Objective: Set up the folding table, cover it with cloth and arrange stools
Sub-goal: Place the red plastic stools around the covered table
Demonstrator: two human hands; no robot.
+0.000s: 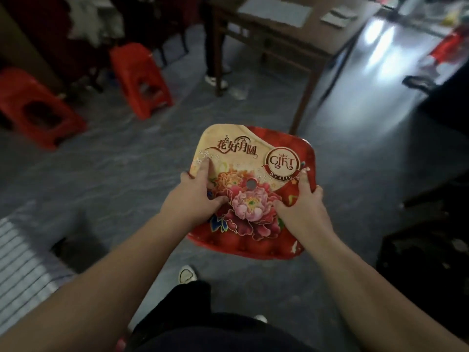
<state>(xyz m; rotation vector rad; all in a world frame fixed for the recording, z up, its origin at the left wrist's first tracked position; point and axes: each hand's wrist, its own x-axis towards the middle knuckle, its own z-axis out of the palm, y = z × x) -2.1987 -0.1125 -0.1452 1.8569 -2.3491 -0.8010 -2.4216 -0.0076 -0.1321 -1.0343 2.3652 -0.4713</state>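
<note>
A red stool with a flowered seat top, printed with peonies and a "GIFT" badge, is held above the grey floor in front of me. My left hand grips its left edge, index finger stretched over the seat and thumb on top. My right hand grips the right edge, fingers wrapped round the rim. The stool's legs are hidden beneath the seat. Two plain red plastic stools stand on the floor, one at the far left and one further back.
A wooden table with papers on it stands ahead, its legs on the floor; a person's legs and shoe are beside it. A striped cloth lies at the lower left. Dark objects sit at the right.
</note>
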